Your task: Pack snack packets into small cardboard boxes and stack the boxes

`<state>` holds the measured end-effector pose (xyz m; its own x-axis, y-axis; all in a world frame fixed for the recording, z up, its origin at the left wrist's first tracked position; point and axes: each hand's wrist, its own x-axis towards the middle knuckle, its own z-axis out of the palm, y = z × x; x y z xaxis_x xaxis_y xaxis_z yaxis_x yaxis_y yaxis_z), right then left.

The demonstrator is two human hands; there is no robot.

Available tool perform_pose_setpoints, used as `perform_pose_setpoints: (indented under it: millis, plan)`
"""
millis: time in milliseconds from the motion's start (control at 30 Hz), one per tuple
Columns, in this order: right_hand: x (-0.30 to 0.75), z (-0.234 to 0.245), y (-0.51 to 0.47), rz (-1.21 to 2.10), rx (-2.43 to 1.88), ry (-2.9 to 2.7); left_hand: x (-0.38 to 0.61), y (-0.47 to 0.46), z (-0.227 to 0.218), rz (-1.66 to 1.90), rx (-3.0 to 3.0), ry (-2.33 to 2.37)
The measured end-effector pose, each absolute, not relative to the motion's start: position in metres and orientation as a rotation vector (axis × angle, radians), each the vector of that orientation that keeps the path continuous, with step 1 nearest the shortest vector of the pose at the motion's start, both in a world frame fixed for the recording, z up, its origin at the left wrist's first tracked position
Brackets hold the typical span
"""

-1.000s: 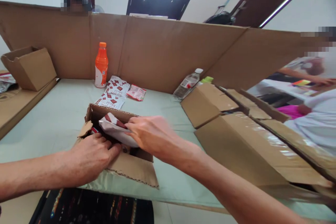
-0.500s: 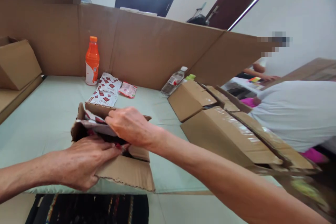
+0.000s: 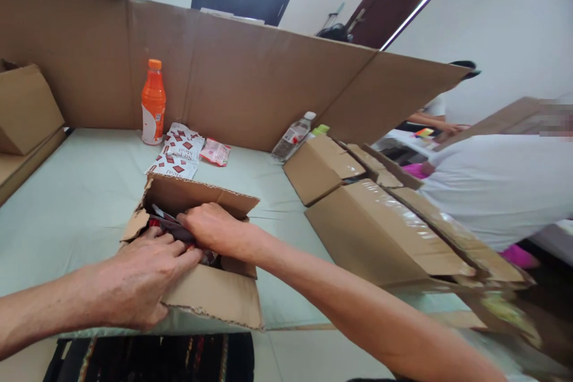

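Note:
A small open cardboard box (image 3: 215, 292) stands near the front edge of the pale green padded surface, its front flap folded outward. My right hand (image 3: 212, 227) is inside, its closed fingers gripping a flat packet (image 3: 172, 227) with a grey side showing. My left hand (image 3: 147, 268) lies over the box's front left edge, fingers reaching in and thumb outside against the cardboard. Red and shiny wrapped contents (image 3: 208, 256) show between the hands; the fingertips partly hide them. Just behind the box lie white packets with red diamonds (image 3: 179, 152) and a small pink packet (image 3: 215, 151).
An orange drink bottle (image 3: 153, 104) stands at the back by a cardboard screen (image 3: 250, 71). A clear bottle (image 3: 293, 136) leans near larger cardboard boxes (image 3: 380, 233) on the right. Another box (image 3: 29, 110) is at left. A person in a white shirt (image 3: 487, 185) is at right.
My right hand has moved down with the packet, which now sits lower inside the box. My left fingers have spread over the contents. The box's rear flap stands more exposed.

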<state>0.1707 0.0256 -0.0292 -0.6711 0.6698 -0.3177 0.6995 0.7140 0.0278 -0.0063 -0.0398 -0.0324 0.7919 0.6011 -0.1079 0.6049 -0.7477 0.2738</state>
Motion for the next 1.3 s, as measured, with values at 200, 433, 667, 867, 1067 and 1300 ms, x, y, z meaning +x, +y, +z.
perform_pose_setpoints:
  millis: [200, 433, 667, 867, 1067, 1300]
  plan:
    - [0.178, -0.040, 0.025, -0.192, 1.143, 2.692, -0.006, -0.042, -0.037, -0.040, 2.720, 0.936]
    - [0.231, -0.026, 0.001, 0.221, 1.364, 3.566, -0.046, -0.072, -0.036, 0.659, 2.847, 0.894]
    - [0.268, -0.051, 0.027, -0.217, 1.946, 3.323, -0.077, -0.054, -0.064, 0.925, 2.467, 1.358]
    - [0.262, -0.053, 0.040, -0.806, 2.157, 3.021, -0.068, -0.041, -0.082, 0.999, 2.386, 1.233]
    - [0.281, -0.060, 0.000, -1.282, 1.739, 3.241, -0.059, -0.033, -0.082, 1.239, 2.481, 1.513]
    - [0.293, -0.083, -0.038, -0.658, 1.276, 3.343, -0.055, -0.020, -0.091, 1.121, 2.465, 1.406]
